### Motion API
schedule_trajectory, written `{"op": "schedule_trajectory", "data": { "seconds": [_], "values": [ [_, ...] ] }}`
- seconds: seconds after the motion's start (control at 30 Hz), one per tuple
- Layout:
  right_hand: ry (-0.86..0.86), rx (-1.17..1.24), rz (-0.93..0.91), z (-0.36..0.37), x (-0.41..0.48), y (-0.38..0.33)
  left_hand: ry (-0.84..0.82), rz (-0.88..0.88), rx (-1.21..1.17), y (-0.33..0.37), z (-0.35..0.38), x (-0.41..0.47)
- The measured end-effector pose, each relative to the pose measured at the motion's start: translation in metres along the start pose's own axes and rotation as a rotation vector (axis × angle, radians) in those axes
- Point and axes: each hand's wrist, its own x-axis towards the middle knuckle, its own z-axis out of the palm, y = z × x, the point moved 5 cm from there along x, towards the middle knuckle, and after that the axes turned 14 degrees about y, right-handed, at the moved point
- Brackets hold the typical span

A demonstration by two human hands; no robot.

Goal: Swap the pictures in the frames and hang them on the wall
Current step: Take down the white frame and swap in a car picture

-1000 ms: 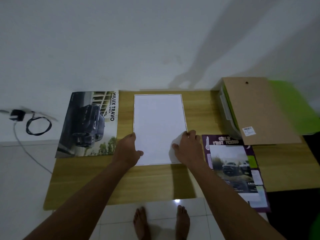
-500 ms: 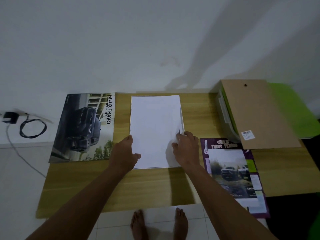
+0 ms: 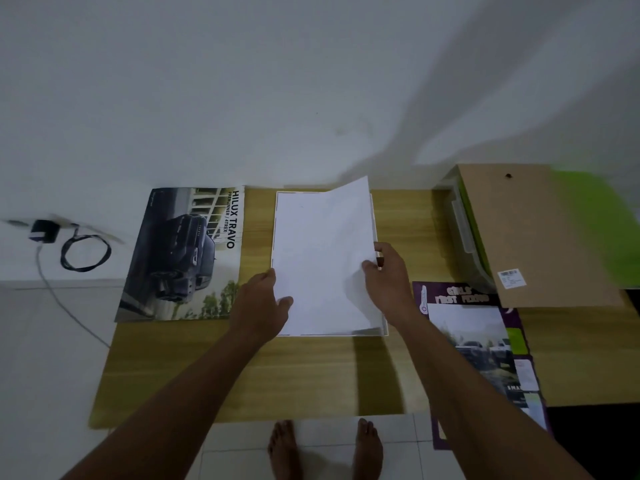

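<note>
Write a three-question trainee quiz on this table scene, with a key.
1. Multiple choice: which edge of the white sheet does the right hand pinch and hold raised?
A) its left edge
B) its right edge
C) its near edge
2. True or false: the truck poster lies to the person's right of the white sheet.
3. Fill in: the second poster, beside the right wrist, has a ____ border.

Key: 1 B; 2 false, it lies to the left; 3 purple.
</note>
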Motion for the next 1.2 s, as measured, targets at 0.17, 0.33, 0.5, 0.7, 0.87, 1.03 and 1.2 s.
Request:
{"op": "schedule_trajectory", "data": {
  "seconds": [0.17, 0.33, 0.5, 0.7, 0.87, 1.03, 1.2],
  "values": [
    [-0.049, 0.151, 0.095, -0.007, 0.006, -0.005, 0.029, -0.036, -0.052, -0.001, 0.000, 0.005],
    [-0.054, 0.249, 0.188, -0.007, 0.007, 0.000, 0.018, -0.164, -0.127, -0.004, 0.003, 0.012],
    [-0.075, 0.254, 0.209, -0.004, 0.009, 0.000, 0.029, -0.153, -0.094, -0.007, 0.008, 0.015],
    [-0.150, 0.148, 0.173, -0.005, 0.014, 0.003, 0.050, -0.093, 0.008, -0.005, 0.011, 0.014],
    [-0.221, 0.094, 0.193, 0.003, 0.015, 0.012, 0.053, -0.104, 0.001, -0.005, 0.015, 0.015],
    [-0.260, 0.194, 0.286, 0.010, 0.018, 0.016, 0.105, -0.133, -0.052, -0.005, 0.015, 0.017],
    [-0.327, 0.389, 0.417, 0.010, 0.023, 0.021, 0.153, -0.187, -0.124, -0.001, 0.012, 0.022]
  ]
}}
